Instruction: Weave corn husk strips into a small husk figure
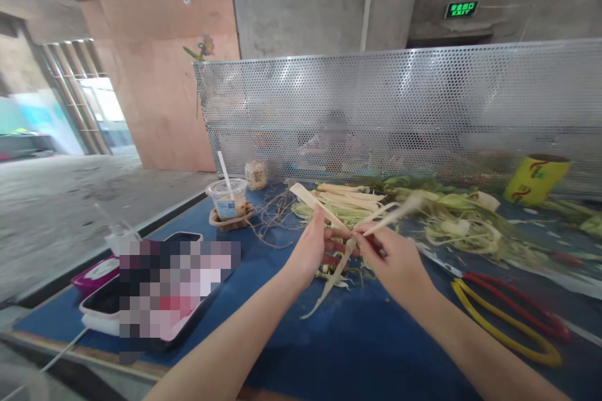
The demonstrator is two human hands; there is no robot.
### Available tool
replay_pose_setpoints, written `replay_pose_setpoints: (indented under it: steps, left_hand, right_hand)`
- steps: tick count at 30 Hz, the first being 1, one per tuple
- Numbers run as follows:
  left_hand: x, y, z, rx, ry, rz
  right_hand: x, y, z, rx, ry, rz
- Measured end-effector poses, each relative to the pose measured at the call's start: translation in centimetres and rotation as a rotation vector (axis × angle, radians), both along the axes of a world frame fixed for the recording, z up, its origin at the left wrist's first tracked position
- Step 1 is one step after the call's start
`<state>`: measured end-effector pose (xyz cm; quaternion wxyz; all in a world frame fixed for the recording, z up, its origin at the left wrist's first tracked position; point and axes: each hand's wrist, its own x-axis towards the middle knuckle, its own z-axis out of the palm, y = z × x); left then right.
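Corn husk strips [308,199], pale and apparently crossed or knotted where they meet, are held above the blue tabletop [367,351], to the left of the scissors [454,271] with one red and one yellow handle. One strip is pressed between the thumb and fingers of the left hand [308,250], the remaining fingers loosely curled behind the crossing. At the crossing, the thumb and forefinger of the right hand [395,257] are pinched closed on the husk. Beyond the scissors, a husk pile [463,235] is spread. Well to their left, a lidded plastic cup [229,203] with a straw is seated in a cardboard holder [230,220]; its blue label is too small to be read. Beyond them to the right, red markings on a yellow roll [536,183] cannot be read. High beyond them, "EXIT" is shown beneath Chinese characters on a green-lit sign [461,9].
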<state>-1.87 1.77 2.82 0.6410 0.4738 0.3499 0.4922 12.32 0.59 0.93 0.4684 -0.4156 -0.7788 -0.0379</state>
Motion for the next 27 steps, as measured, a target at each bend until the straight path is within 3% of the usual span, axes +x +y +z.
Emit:
replay_pose_setpoints:
  steps: [2, 5, 10, 12, 15, 18, 19, 21, 24, 27]
  left_hand:
    - [0.2, -0.1, -0.2, 0.002, 0.116, -0.065]
    - [0.3, -0.2, -0.3, 0.086, 0.188, -0.034]
    - [0.0, 0.1, -0.5, 0.079, 0.096, -0.159]
    - [-0.1, 0.2, -0.5, 0.055, 0.062, -0.160]
    - [-0.2, 0.3, -0.2, 0.006, 0.015, -0.111]
    - [-0.4, 0.3, 0.1, -0.002, -0.016, -0.064]
    - [-0.4, 0.4, 0.2, -0.009, -0.029, -0.051]
    - [-0.6, 0.5, 0.3, -0.029, -0.058, -0.038]
    - [-0.7, 0.7, 0.3, -0.019, -0.080, -0.040]
    - [-0.6, 0.8, 0.2, 0.027, -0.058, -0.044]
  right_hand:
    - [0.0, 0.3, 0.0, -0.099, 0.130, 0.025]
    - [0.0, 0.3, 0.2, -0.140, 0.200, 0.071]
    - [-0.2, 0.3, 0.4, -0.304, 0.327, 0.306]
    - [-0.2, 0.7, 0.3, -0.367, 0.446, 0.334]
    - [0.4, 1.3, 0.2, -0.439, 0.530, 0.209]
    - [1.2, 1.2, 0.7, -0.475, 0.278, 0.003]
    - [1.4, 0.9, 1.0, -0.407, 0.149, -0.090]
    - [1.5, 0.3, 1.5, -0.121, -0.090, -0.225]
    - [0.9, -0.4, 1.9, 0.340, -0.416, -0.120]
    - [0.2, -0.3, 1.7, 0.568, -0.615, -0.038]
